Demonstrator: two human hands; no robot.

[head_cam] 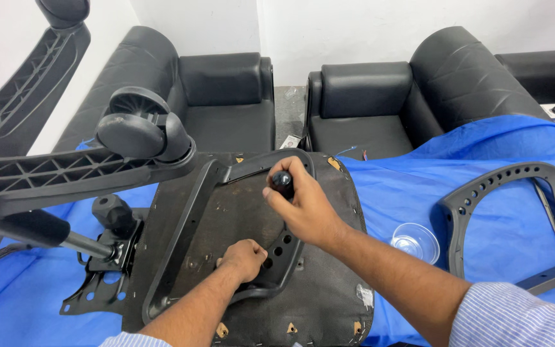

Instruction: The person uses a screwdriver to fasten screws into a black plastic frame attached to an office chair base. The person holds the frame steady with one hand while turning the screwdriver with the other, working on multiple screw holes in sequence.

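An upturned office chair seat (pixel 329 295) lies on a blue cloth (pixel 419 186), its dark underside facing up. A black plastic armrest frame (pixel 191 212) lies across that underside. My left hand (pixel 244 259) is closed and pressed onto the armrest's lower bracket, next to its row of holes. My right hand (pixel 300 205) grips the black handle of a tool (pixel 282 181), held upright over the bracket; the tool's tip is hidden by the hand.
The chair's star base with casters (pixel 133 132) and gas cylinder (pixel 40 230) rises at left, beside the tilt mechanism (pixel 107 257). A second armrest (pixel 515 205) and a small clear cup (pixel 415 241) lie on the cloth at right. Black sofas (pixel 367 96) stand behind.
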